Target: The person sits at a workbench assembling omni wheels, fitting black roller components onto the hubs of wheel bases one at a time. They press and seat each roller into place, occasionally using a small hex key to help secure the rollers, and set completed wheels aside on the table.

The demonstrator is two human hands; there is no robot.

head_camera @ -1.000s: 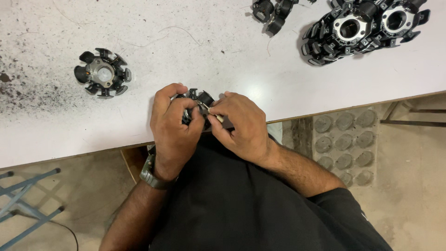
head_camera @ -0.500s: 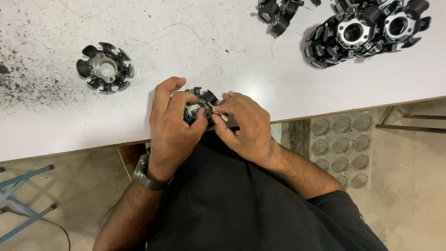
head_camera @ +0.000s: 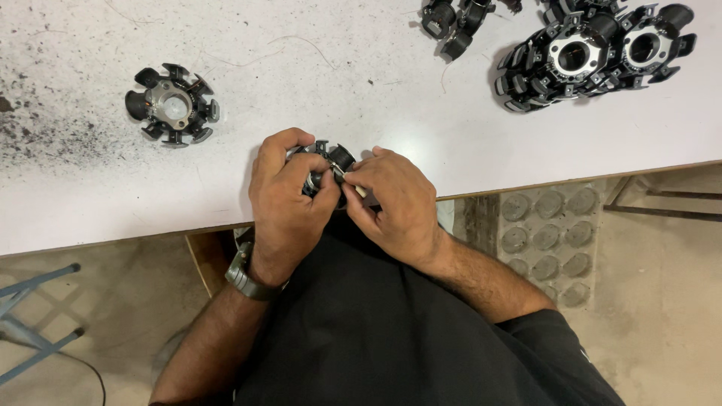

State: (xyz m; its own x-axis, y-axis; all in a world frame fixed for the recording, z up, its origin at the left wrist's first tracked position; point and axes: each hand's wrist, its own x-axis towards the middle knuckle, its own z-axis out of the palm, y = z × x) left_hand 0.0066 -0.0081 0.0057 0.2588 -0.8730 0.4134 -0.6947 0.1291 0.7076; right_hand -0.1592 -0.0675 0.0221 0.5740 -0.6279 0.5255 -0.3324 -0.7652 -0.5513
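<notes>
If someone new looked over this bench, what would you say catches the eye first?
The eye goes first to the two hands at the table's near edge: the left hand cups a black star-shaped stator core while the right hand presses a small thin tool against it. A matching lone core lies at the far left beside dark specks on the white table. A cluster of cores sits at the far right.

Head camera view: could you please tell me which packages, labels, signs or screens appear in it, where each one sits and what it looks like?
None show: no package, label, sign or screen.
The white table holds only black toothed metal rings: one ring at far left, a cluster at far right.
The left hand and right hand hold another ring.
</notes>
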